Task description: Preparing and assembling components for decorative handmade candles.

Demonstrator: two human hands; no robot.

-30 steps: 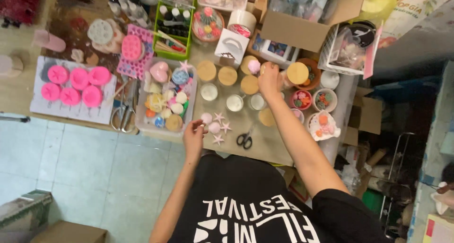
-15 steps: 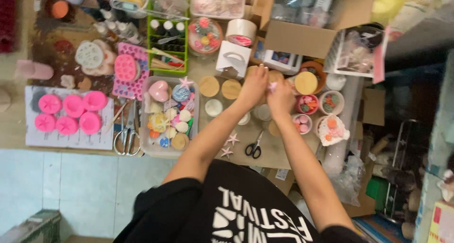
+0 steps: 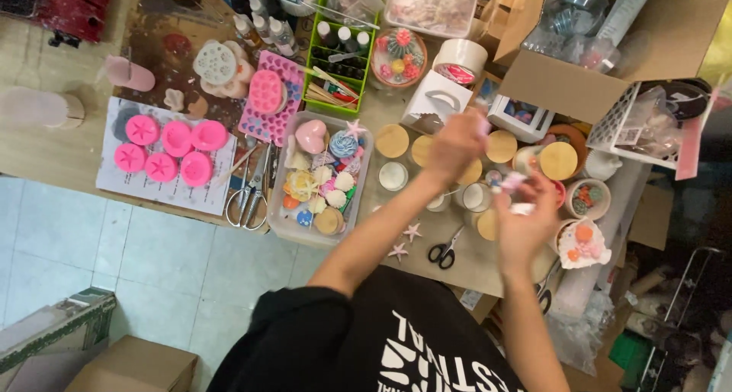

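Here, small pink piece [image 3: 509, 181] pinched in right hand [image 3: 524, 226], left hand [image 3: 456, 144] blurred, grip unclear.

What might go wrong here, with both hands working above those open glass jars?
The left hand and right hand move, blurred, right above the open glass jars, so a sleeve or wrist might tip one. The small pink piece at the right fingertips could drop. The scissors lie near the table edge.

Open brown cardboard box [image 3: 568, 83] beside white handled carton [image 3: 436, 106]
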